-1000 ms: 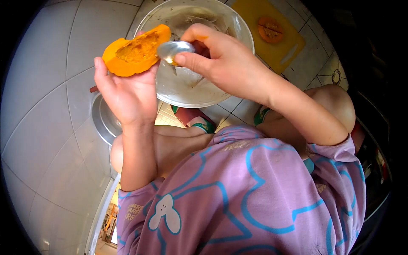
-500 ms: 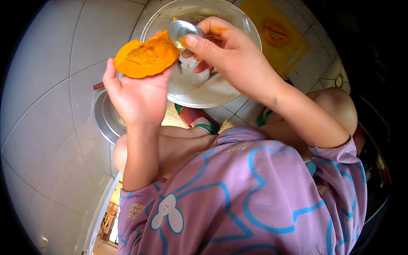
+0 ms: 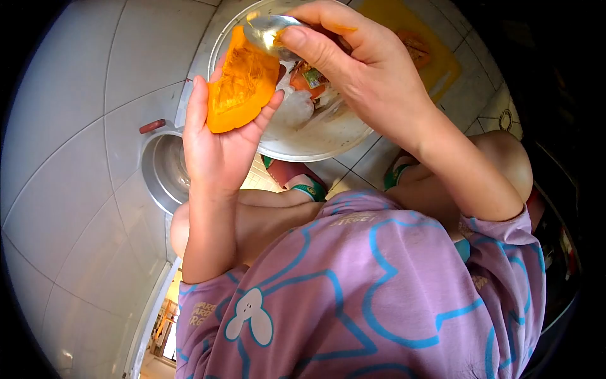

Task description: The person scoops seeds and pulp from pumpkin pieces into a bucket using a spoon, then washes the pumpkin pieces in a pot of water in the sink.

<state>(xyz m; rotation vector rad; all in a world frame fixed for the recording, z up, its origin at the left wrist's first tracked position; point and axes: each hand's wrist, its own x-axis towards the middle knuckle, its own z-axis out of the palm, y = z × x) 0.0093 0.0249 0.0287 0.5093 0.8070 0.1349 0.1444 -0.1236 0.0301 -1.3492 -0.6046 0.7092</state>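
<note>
My left hand [image 3: 221, 145] is closed around a piece of orange pumpkin [image 3: 243, 88], its hollowed inner side facing up. In my right hand [image 3: 353, 63] I grip a metal spoon [image 3: 271, 35], thumb pressed on its bowl. The spoon's edge meets the upper end of the pumpkin. Both hands are over a large round basin [image 3: 303, 148]. Inside it lie a white plastic bag [image 3: 295, 108] and scraps with an orange wrapper [image 3: 307, 81], partly hidden by my right hand.
A metal pot [image 3: 161, 170] with a red-brown handle [image 3: 152, 126] stands at the left by the tiled wall [image 3: 63, 139]. Beyond the basin, a yellow cutting board [image 3: 445, 69] holds another pumpkin piece [image 3: 415, 49]. My knees and slippered feet are below the basin.
My left hand has turned the pumpkin piece more upright and shifted right. My right hand has moved up with the spoon, exposing the orange wrapper in the basin.
</note>
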